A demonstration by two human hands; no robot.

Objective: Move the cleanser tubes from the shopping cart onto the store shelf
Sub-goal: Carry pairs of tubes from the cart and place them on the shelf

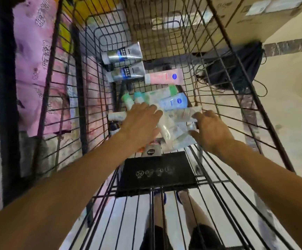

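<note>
Several cleanser tubes lie in the bottom of a black wire shopping cart (224, 98). Two silver-and-blue tubes (124, 53) rest at the far end, with a pink tube (164, 76) beside them. A light blue tube (173, 101) and green-capped white tubes (128, 99) make a pile in the middle. My left hand (141, 121) reaches down over the pile, fingers spread, holding nothing. My right hand (209, 130) is at the pile's right edge, fingertips touching a pale tube (186, 114), without a clear grip. The frame is blurred.
The cart's black child-seat flap (155, 172) lies just below my hands. Pink packaged goods (36, 51) on a dark-framed shelf stand left of the cart. Cardboard boxes (246, 18) sit ahead at the right, and a black bag with cords (236, 69) lies on the tiled floor.
</note>
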